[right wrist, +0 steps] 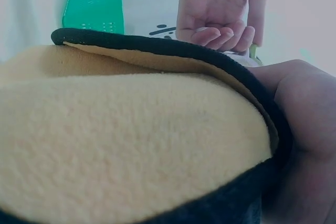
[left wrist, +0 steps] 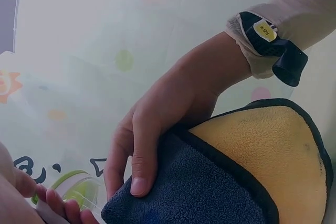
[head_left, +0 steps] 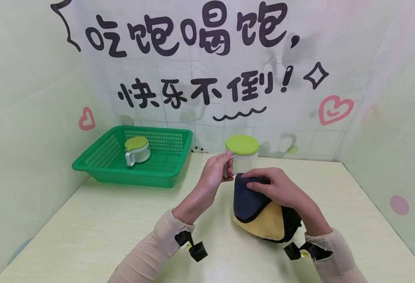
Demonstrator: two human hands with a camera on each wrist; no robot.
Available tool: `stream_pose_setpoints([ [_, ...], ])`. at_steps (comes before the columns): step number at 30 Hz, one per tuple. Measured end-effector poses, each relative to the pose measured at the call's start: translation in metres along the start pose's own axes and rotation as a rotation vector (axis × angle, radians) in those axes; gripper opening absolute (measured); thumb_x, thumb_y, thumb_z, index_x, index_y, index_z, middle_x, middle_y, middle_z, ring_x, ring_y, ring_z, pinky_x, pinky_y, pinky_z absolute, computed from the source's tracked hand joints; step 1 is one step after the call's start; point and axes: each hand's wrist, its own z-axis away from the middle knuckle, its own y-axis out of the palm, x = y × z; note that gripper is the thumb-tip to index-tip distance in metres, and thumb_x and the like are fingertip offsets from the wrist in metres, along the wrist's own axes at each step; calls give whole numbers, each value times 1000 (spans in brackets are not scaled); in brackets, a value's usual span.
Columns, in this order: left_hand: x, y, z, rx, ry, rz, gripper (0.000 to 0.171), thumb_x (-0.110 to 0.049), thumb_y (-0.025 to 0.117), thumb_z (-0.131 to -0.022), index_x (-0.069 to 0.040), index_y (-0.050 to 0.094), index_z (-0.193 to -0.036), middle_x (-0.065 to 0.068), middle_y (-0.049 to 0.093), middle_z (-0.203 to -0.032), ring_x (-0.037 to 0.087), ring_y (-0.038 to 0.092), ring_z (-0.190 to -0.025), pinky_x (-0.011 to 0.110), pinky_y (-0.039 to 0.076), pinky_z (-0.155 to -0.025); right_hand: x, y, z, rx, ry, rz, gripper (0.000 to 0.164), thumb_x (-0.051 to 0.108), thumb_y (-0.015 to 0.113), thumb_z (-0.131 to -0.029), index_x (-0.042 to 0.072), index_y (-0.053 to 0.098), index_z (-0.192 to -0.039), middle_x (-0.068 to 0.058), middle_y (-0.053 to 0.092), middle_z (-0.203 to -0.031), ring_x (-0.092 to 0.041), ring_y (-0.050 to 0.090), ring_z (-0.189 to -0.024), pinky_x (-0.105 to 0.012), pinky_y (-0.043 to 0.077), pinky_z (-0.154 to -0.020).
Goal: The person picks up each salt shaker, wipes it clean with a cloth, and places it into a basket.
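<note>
A clear jar (head_left: 247, 162) with a green lid (head_left: 243, 144) stands at the back of the table in the head view. My left hand (head_left: 212, 175) grips its handle, thumb on top near the lid's edge. Just in front of the jar, my right hand (head_left: 278, 186) pinches a folded towel (head_left: 251, 200), navy on one side and yellow on the other, with black edging. Its thumb lies over the navy side in the left wrist view. The towel's lower part hangs to the tabletop. Whether its upper corner touches the jar I cannot tell.
A green plastic basket (head_left: 133, 179) sits at the back left, and a second jar (head_left: 142, 153) with a green lid and white handle is inside it. Behind the table (head_left: 122, 236) rises a printed wall sheet (head_left: 193, 70); more sheeting borders both sides.
</note>
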Motion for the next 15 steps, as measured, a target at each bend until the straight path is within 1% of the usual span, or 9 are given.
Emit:
stream_pose_setpoints([
  [3,1,0,0,7,-1,-7,37,-34,40,-101,-8,47,-76,2,45,-68,17,45,-64,31,48,-71,2,-1,1,-12,0,3,24,25,65,-91,25,69,-115,5,69,-115,-12,64,-109,-30,50,-91],
  [8,3,2,0,19,3,-37,38,-35,40,-101,-7,47,-75,2,45,-68,18,45,-65,31,49,-71,7,-2,3,-53,13,1,24,25,65,-91,29,69,-115,9,69,-114,-8,63,-107,-29,51,-91],
  [15,4,4,1,24,-19,-65,40,-36,40,-101,-7,48,-75,2,46,-69,18,47,-66,30,50,-70,12,-5,4,-107,13,-47,25,27,65,-92,31,67,-117,9,69,-115,-6,63,-107,-25,50,-91],
])
